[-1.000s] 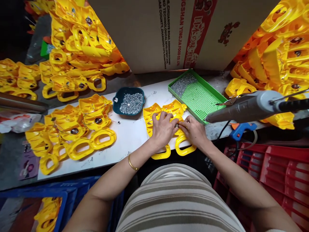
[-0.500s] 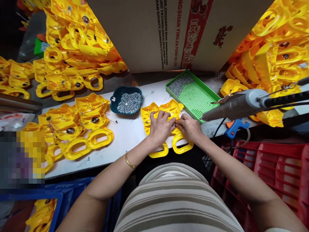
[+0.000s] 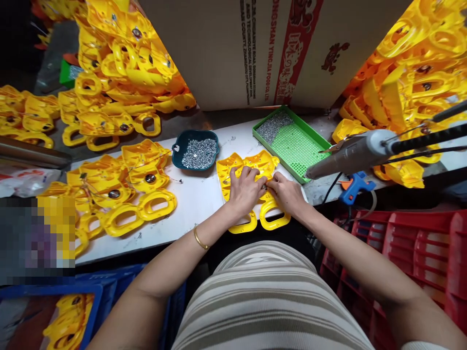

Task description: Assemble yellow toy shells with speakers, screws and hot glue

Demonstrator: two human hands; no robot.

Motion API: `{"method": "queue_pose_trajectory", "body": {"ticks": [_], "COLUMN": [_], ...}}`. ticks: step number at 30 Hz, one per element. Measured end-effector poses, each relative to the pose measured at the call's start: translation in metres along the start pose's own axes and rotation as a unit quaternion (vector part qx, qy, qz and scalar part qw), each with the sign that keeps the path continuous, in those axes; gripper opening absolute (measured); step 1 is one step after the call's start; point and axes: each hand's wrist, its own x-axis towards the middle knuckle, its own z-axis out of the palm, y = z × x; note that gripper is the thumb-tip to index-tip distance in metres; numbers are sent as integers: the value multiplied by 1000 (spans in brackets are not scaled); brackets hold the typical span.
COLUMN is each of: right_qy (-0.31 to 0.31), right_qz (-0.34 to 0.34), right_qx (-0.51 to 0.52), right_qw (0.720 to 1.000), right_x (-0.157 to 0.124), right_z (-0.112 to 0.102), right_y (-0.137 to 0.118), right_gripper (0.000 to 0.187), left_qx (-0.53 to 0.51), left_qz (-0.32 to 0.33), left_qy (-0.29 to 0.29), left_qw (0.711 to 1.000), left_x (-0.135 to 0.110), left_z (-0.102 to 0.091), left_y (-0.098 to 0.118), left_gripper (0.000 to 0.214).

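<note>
Two yellow plastic shell halves [image 3: 268, 160] with loop handles lie side by side in front of me, hollow side up. My left hand [image 3: 245, 192] rests over them with bent fingers, gripping the shell, its fingertips beside a small round metal disc [image 3: 263, 186]. From the other side my right hand [image 3: 286, 194] touches the same spot, thumb and fingers pinched together at the disc's edge. Whatever is between those fingertips is too small to make out. One loop handle [image 3: 275, 224] sticks out below my right hand.
A dark green dish [image 3: 176, 158] of small screws and a green perforated tray [image 3: 310, 146] stand behind the shells. More yellow shells [image 3: 126, 189] lie left. A grey hanging screwdriver [image 3: 343, 155], blue glue gun [image 3: 355, 188] and red crate [image 3: 412, 233] are right; a cardboard box [image 3: 226, 53] stands behind.
The view has shifted slightly, so the surroundings sit a little further right on the left side. Both hands stay at the same metal disc, with barely any finger movement.
</note>
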Motion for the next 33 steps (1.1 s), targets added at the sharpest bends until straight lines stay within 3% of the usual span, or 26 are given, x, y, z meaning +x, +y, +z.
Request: {"method": "queue_pose_trajectory", "body": {"ticks": [3, 6, 8, 11, 15, 19, 27, 33], "right_qy": [95, 235, 258, 238, 205, 172, 159, 102], "right_qz": [-6, 32, 58, 83, 104, 111, 113, 144], "right_qx": [64, 144, 156, 156, 118, 65, 45, 21], "right_qw": [993, 961, 952, 955, 966, 977, 980, 984], "right_x": [-15, -40, -54, -61, -50, -39, -38, -28], "right_z": [-1, 3, 8, 15, 19, 19, 26, 18], "right_y": [9, 23, 31, 34, 31, 31, 34, 26], "right_gripper": [28, 28, 30, 33, 39, 29, 29, 20], "left_qx": [-7, -13, -14, -8, 9, 15, -11, -52], "left_qz": [-4, -9, -10, -9, -1, 1, -32, 26], "left_qy": [-3, 6, 14, 15, 8, 20, 173, 120], "left_qw": [1000, 1000, 1000, 1000, 1000, 1000, 984, 991], "left_x": [-1, -3, -5, -5, -3, -5, -61, -89], "left_z": [-2, 0, 2, 3, 1, -1, 0, 12], "left_y": [-1, -1, -1, -1, 1, 1, 1, 19], "left_gripper": [20, 25, 26, 26, 24, 31, 22, 38]}}
